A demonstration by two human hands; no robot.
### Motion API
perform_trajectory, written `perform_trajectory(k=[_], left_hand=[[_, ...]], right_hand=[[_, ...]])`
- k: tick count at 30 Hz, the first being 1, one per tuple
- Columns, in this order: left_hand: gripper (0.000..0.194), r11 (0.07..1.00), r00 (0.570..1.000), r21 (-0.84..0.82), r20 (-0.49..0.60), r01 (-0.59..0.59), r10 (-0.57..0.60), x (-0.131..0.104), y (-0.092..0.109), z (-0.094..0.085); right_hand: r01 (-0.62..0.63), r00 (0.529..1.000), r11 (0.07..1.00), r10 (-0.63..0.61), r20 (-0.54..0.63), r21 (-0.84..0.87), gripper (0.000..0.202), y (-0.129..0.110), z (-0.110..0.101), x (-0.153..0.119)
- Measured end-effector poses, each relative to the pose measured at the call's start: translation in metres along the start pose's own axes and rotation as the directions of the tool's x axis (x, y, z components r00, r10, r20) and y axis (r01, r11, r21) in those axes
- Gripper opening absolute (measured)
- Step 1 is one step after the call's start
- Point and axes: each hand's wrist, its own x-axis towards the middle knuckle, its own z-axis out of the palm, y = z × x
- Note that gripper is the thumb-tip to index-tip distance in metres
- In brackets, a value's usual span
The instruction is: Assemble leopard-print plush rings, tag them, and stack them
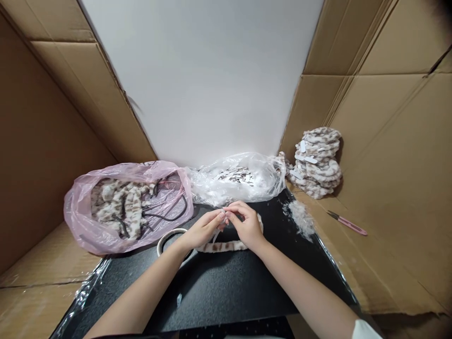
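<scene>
Head view: left hand [204, 229] and right hand [247, 226] meet fingertip to fingertip, both pinching small white strip over furry band [222, 246] on black mat [226, 287]. Risk, likely: strip slips from pinch, lands crooked. Tape roll [168, 237] beside left wrist.

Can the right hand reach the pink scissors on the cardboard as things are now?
Probably yes. The pink scissors lie in the open on the cardboard, to the right of the right hand, with nothing between them. But its fingers now pinch a small white piece.
</scene>
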Motion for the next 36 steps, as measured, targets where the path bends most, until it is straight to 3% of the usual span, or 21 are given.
perform_trajectory(k=[8, 11, 15, 20, 22, 25, 30, 33, 36], left_hand=[[0.038, 0.999, 0.999, -0.038, -0.038, 0.000, -0.001, -0.001, 0.002, 0.000], [0.040, 0.993, 0.989, -0.105, -0.146, -0.055, 0.039, 0.000, 0.009, -0.001], [0.037, 0.925, 0.950, -0.352, -0.311, -0.146, 0.032, 0.002, 0.019, 0.000], [0.035, 0.783, 0.926, -0.589, -0.374, -0.200, -0.044, 0.001, 0.021, -0.001], [0.034, 0.734, 0.917, -0.639, -0.394, -0.231, -0.054, 0.001, 0.021, -0.004], [0.030, 0.669, 0.908, -0.697, -0.412, -0.257, -0.080, 0.002, 0.023, -0.011], [0.029, 0.587, 0.866, -0.726, -0.493, -0.359, -0.080, -0.002, 0.033, -0.037], [0.040, 0.540, 0.823, -0.705, -0.566, -0.459, -0.040, -0.010, 0.043, -0.062], [0.044, 0.516, 0.780, -0.668, -0.626, -0.537, 0.002, -0.019, 0.050, -0.086]], right_hand=[[0.011, 0.992, 1.000, -0.009, 0.125, -0.013, 0.027, 0.006, 0.002, -0.009], [-0.106, 0.985, 0.993, 0.096, 0.146, 0.056, 0.041, 0.014, 0.005, -0.012], [-0.238, 0.962, 0.962, 0.214, 0.171, 0.137, 0.051, 0.019, 0.015, -0.019], [-0.409, 0.863, 0.910, 0.358, 0.357, 0.076, 0.077, 0.013, 0.036, -0.032], [-0.432, 0.830, 0.902, 0.394, 0.396, 0.008, 0.069, 0.009, 0.041, -0.036], [-0.355, 0.793, 0.927, 0.367, 0.487, -0.120, 0.014, 0.003, 0.040, -0.037], [-0.114, 0.786, 0.923, 0.310, 0.536, -0.367, 0.026, -0.006, 0.017, -0.025], [-0.133, 0.701, 0.898, 0.385, 0.600, -0.420, 0.029, -0.006, -0.003, -0.012], [-0.279, 0.533, 0.837, 0.543, 0.649, -0.470, 0.030, -0.005, -0.026, 0.000]])
